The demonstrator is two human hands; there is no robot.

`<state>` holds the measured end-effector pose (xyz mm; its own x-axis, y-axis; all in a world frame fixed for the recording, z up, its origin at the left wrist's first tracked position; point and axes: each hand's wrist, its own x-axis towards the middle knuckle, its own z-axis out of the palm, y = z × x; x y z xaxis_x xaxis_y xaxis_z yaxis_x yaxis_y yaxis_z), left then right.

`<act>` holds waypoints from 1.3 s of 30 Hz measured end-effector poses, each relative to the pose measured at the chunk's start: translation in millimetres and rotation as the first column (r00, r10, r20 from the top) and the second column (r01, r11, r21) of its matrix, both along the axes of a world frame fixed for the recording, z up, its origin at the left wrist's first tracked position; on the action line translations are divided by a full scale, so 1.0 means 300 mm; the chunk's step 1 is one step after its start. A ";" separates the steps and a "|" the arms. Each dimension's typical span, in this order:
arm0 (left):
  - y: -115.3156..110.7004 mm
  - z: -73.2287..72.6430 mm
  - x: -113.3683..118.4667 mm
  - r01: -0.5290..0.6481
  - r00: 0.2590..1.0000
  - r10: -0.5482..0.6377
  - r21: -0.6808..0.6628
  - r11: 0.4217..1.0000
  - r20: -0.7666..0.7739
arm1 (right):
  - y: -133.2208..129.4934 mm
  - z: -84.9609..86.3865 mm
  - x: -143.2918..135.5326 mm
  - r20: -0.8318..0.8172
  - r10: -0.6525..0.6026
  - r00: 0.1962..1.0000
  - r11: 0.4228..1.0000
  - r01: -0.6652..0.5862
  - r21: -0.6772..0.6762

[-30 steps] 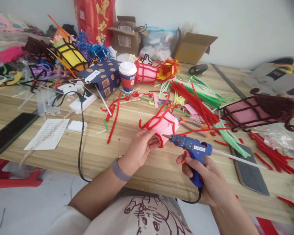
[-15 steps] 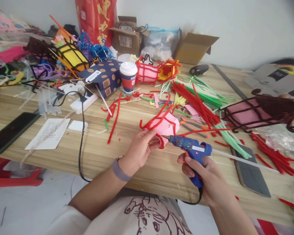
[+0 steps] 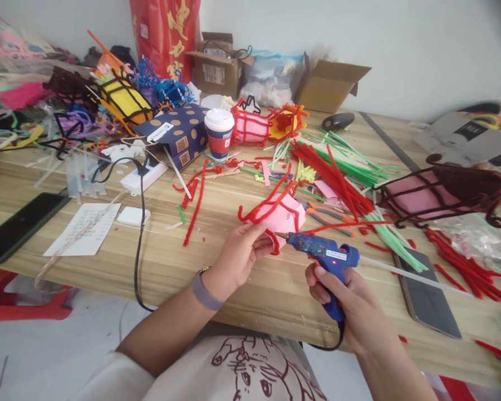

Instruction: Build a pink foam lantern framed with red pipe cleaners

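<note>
The red-framed pink lantern [image 3: 283,216] was finger-pinched by the left hand [image 3: 237,250] over the table [image 3: 171,273]; the glue gun [image 3: 317,248], grasped in the right hand [image 3: 357,295], was barely shifted — gluing was seemingly being continued.

Left hand [image 3: 236,253] pinches (forearm [image 3: 169,328] slanting inward), right hand [image 3: 354,303] curls into a grip.

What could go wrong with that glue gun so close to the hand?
The right hand aims the glue gun so its tip sits near the left hand. Its red light is on, so the tip may be hot and could burn someone. Glue might also land in the wrong spot on the pink and red piece. And the gun's cord could snag if tugged.
</note>
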<state>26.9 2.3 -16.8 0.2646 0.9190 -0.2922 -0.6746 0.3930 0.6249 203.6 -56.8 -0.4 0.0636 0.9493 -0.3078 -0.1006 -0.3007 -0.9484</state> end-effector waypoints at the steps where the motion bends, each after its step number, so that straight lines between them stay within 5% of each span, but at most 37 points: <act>1: 0.000 -0.001 0.000 -0.001 1.000 0.001 0.000 1.000 0.000 | 0.000 -0.001 0.000 0.002 0.002 1.000 1.000 -0.002 0.004; 17: 0.000 0.005 0.001 -0.003 1.000 0.003 -0.022 1.000 -0.002 | -0.003 0.002 -0.017 0.045 -0.061 0.997 0.998 0.061 -0.010; 39: 0.005 0.002 0.001 0.000 1.000 0.000 0.003 1.000 0.001 | -0.013 -0.040 0.001 -0.033 0.017 0.999 1.000 -0.017 0.012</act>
